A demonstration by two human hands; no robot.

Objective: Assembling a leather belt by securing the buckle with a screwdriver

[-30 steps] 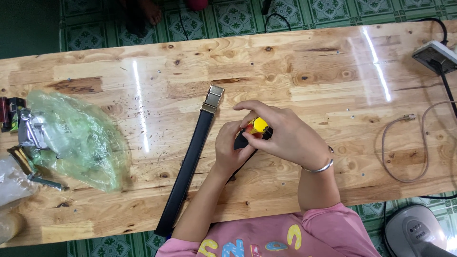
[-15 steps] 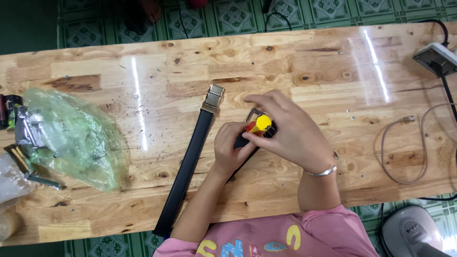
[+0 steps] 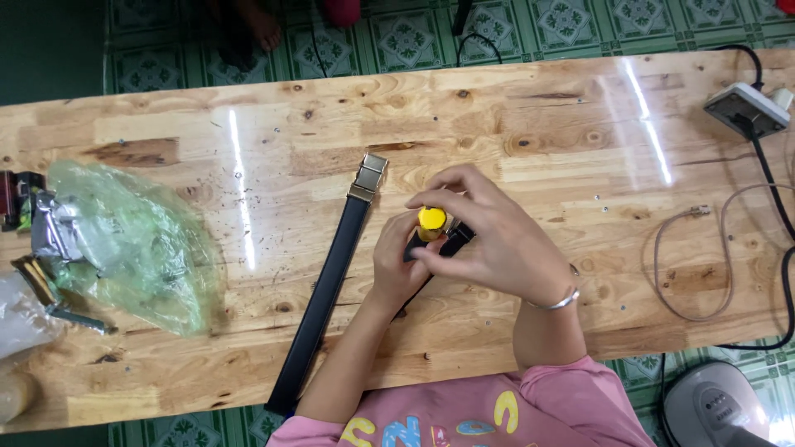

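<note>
Green plastic bag (image 3: 132,240) (crumpled), power strip (image 3: 745,108)

A glossy knotted wooden table (image 3: 530,108), streaked with light glare, stands on green patterned floor tiles (image 3: 397,37).

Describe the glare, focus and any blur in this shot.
Head view: two bright streaks of glare run across the glossy wooden table, one left of the black belt, one toward the right end. Both hands, left hand and right hand, around the yellow-tipped tool look sharp, as does the crinkled green plastic bag; no obvious motion blur.
</note>
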